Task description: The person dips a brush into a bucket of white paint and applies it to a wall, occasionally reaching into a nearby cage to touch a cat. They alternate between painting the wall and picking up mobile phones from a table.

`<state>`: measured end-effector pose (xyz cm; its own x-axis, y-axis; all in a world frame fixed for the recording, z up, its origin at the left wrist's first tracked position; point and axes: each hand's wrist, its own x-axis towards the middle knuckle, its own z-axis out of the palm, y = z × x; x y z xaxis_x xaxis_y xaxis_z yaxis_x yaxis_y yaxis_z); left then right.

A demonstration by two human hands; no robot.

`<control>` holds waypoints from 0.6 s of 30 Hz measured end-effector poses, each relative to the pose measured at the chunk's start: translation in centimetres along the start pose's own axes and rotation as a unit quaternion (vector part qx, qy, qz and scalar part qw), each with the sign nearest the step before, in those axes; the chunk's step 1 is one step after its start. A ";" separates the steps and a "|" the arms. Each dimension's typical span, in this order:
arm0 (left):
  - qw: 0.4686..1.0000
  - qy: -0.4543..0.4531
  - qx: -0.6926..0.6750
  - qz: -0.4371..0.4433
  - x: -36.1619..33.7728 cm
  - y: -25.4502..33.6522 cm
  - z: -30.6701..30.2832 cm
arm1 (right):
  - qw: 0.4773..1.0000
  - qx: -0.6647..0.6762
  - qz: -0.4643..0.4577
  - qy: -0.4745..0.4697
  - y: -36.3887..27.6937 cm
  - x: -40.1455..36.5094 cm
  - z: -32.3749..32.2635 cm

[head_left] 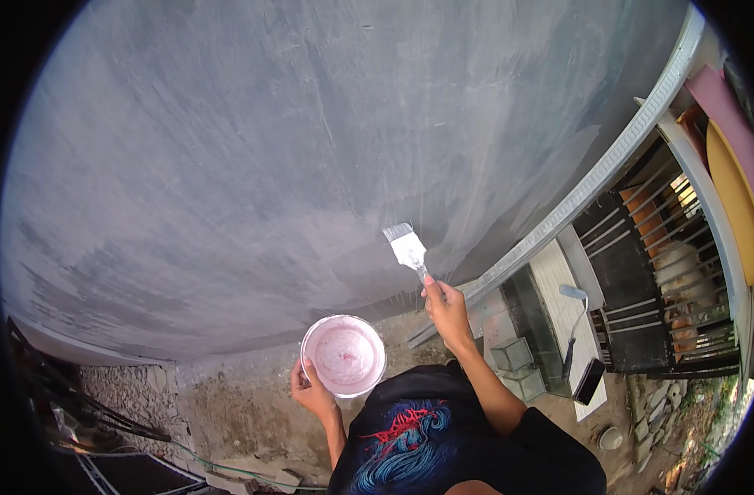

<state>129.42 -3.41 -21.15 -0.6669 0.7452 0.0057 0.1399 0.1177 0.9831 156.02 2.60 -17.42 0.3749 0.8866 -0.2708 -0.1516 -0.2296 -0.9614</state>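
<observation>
My right hand (447, 313) is closed round the handle of a paintbrush (408, 247). White paint coats its ferrule, and the bristles point up at the grey wall (311, 148), overlapping it in this view. Thin, streaky paint covers much of that wall, with darker patches along its lower part. Low and to the left, my left hand (313, 394) grips the side of a white paint bucket (378, 363), thumb at the rim. Pale pinkish-white paint lines the bucket's inside and bottom.
At right, a paint roller (572, 330) and a black phone (589, 381) lie on a white board (563, 285). Glass blocks (511, 355) stand beside it. A barred cage (674, 264) holds a pale furry animal. A green hose (228, 469) crosses the ground at lower left.
</observation>
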 end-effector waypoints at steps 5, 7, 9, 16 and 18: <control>1.000 -0.014 0.014 -0.007 0.0 0.7 0.1 | 0.994 -0.018 -0.103 0.009 -6.3 -3.1 0.8; 1.000 -0.014 0.006 -0.003 0.3 0.0 -0.1 | 0.989 -0.043 -0.136 0.027 -6.2 -2.9 1.2; 1.000 -0.014 -0.003 0.002 0.4 -0.3 -0.2 | 0.987 -0.072 -0.135 0.058 -3.8 -1.3 1.5; 1.000 -0.012 -0.004 0.005 0.9 -0.4 -1.0 | 0.968 -0.219 -0.069 0.101 12.6 2.3 0.7; 1.000 -0.016 -0.008 0.002 1.1 -0.4 -1.5 | 0.950 -0.296 -0.006 0.098 15.1 2.2 -0.1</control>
<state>127.58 -3.62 -21.29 -0.6428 0.7660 0.0033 0.1303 0.1051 0.9859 154.66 1.08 -32.55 0.5452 0.8121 -0.2081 0.3726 -0.4571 -0.8076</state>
